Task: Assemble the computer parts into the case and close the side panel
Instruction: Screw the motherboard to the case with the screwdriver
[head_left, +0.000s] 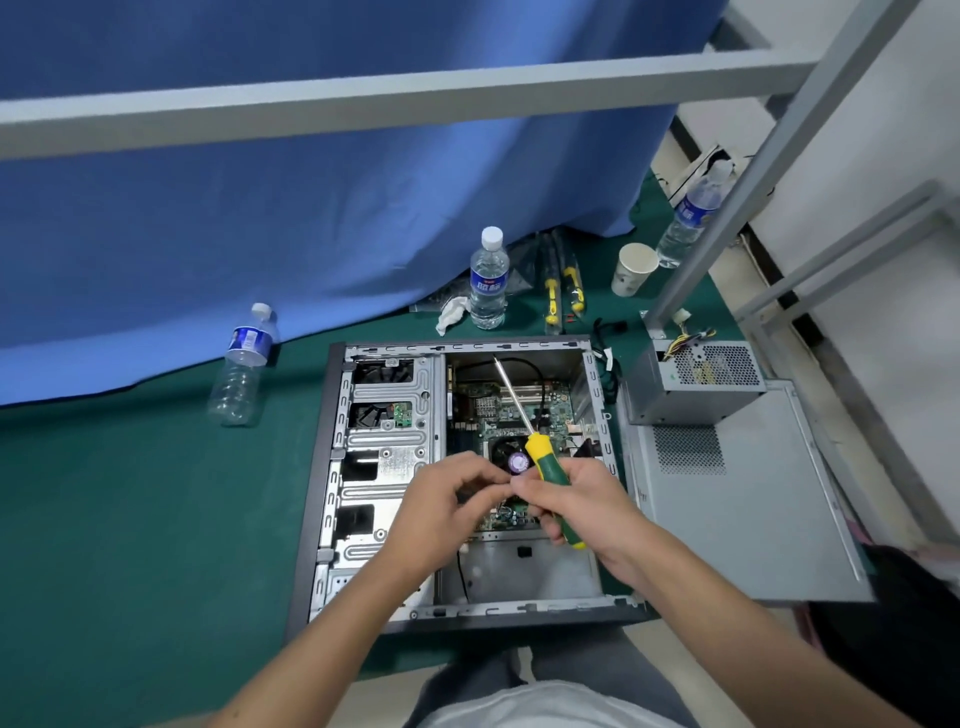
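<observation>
Screwdriver (551, 480) in right hand's (576, 501) closed grip over open case (332, 441), left hand (441, 506) pinching beside it.

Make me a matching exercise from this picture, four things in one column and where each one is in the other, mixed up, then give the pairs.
Things:
1. yellow and green handled screwdriver
2. grey metal power supply box
3. white paper cup
4. empty clear plastic bottle with a blue label

Places:
A. on the green mat left of the open grey computer case
B. held in the right hand
C. resting on the detached grey side panel
D. on the mat beyond the case, to the right of the full water bottle

Pairs: 1-B, 2-C, 3-D, 4-A
</observation>
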